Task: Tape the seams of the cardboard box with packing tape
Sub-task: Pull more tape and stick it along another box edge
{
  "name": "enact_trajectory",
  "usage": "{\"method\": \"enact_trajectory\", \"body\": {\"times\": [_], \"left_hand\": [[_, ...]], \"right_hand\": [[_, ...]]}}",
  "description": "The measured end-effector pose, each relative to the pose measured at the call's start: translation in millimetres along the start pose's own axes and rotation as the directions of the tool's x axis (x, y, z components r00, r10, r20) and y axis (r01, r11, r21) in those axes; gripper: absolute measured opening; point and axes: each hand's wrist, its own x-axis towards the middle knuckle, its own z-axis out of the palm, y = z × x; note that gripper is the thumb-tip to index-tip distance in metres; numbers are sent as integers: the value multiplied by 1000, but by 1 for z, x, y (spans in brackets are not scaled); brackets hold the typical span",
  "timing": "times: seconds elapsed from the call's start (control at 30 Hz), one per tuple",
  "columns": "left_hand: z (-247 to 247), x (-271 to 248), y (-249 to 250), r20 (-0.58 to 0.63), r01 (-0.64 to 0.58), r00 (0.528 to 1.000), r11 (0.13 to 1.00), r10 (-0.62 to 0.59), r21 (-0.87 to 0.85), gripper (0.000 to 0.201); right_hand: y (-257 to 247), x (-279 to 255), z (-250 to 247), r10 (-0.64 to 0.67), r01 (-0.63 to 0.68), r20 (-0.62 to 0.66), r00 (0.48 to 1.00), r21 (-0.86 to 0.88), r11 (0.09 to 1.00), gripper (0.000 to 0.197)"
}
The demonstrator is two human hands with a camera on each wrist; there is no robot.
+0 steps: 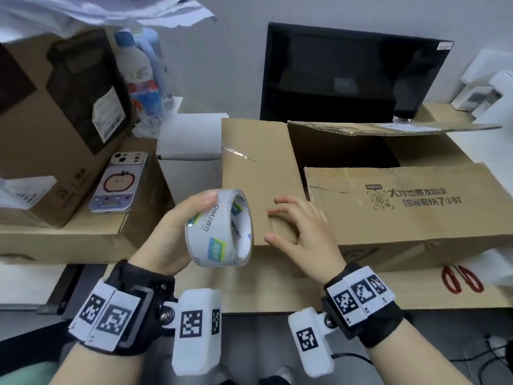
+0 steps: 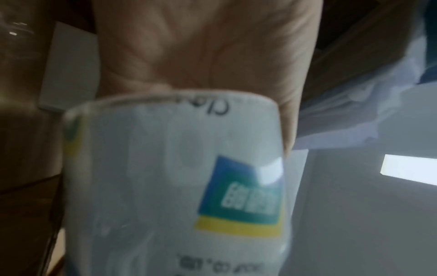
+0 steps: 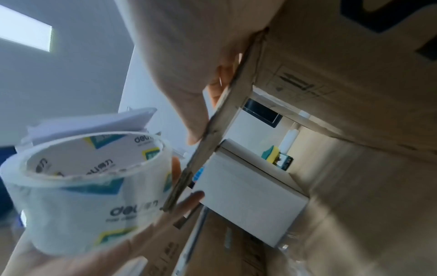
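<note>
The cardboard box [image 1: 402,212] is the largest thing, lying across the right half of the worktop [image 1: 444,297] with its near long flap folded down flat, its far flap [image 1: 394,127] raised and its middle open and dark. The left end flap [image 1: 258,173] lies folded over the opening, and a short shiny strip of old tape shows near its far left edge. Behind the box a black monitor [image 1: 347,76] stands against the wall. At the worktop's left side a big brown carton [image 1: 41,140] stands on a flat carton, with a phone [image 1: 120,184] in an apple-print case lying beside it and plastic bottles [image 1: 144,79] behind. A small white box [image 1: 191,140] sits just left of the end flap. The right hand [image 1: 299,232] holds the near edge of that flap, fingers spread flat on top and thumb curled against the edge; the right wrist view shows the flap's edge pinched between thumb and fingers. The left hand [image 1: 169,234] grips the packing tape [image 1: 219,227], a clear roll with blue and yellow printing, held in the air just left of the flap's near corner, fingers and thumb wrapped round its outer face. Red-handled scissors [image 1: 462,279] lie near the worktop's front right edge.
</note>
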Motion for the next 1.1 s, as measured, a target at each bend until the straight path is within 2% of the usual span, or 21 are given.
{"method": "enact_trajectory", "body": {"times": [0.03,0.1,0.13,0.2,0.3,0.4,0.5,0.57,0.63,0.7,0.77,0.87,1.03,1.1], "left_hand": [[4,-1,6,1,-16,1000,998,15,53,53],[13,-3,18,-59,-60,996,989,69,132,45],[18,-4,23,-109,-90,988,982,109,167,47],[31,-8,34,-176,-171,961,958,214,232,45],[56,-18,46,-132,-242,948,927,289,285,38],[73,-23,56,-40,-252,959,912,279,324,47],[85,-20,66,-68,-274,950,918,305,286,63],[93,-17,72,-119,-283,945,943,306,174,56],[101,-11,77,-169,-286,939,952,301,105,53],[105,-8,84,-170,-296,938,953,303,62,56],[111,-6,90,-133,-310,938,947,319,87,50],[116,-6,97,-78,-326,938,935,339,138,39],[122,1,104,5,-299,950,903,313,310,40],[125,5,108,42,-262,963,887,267,380,40]], "right_hand": [[-5,1,-5,33,-28,-30,999,160,987,41],[-21,0,-19,46,15,-117,992,477,879,43],[-31,-2,-26,1,81,-149,989,543,836,45],[-51,-4,-39,-143,183,-115,983,566,803,46],[-72,-3,-49,-234,197,12,972,494,847,53],[-74,-4,-52,-372,364,-39,927,326,873,37],[-67,-11,-63,-457,462,-64,887,132,877,46],[-64,-13,-70,-531,530,-98,842,-35,847,37],[-64,-17,-78,-629,616,-126,767,-127,777,13],[-63,-20,-81,-687,663,-138,714,-183,726,23],[-60,-24,-85,-691,660,-151,706,-211,721,29],[-54,-28,-88,-667,629,-175,725,-228,743,26],[-46,-29,-98,-654,603,-160,739,-275,749,33],[-41,-30,-100,-659,596,-149,737,-314,738,36]]}}
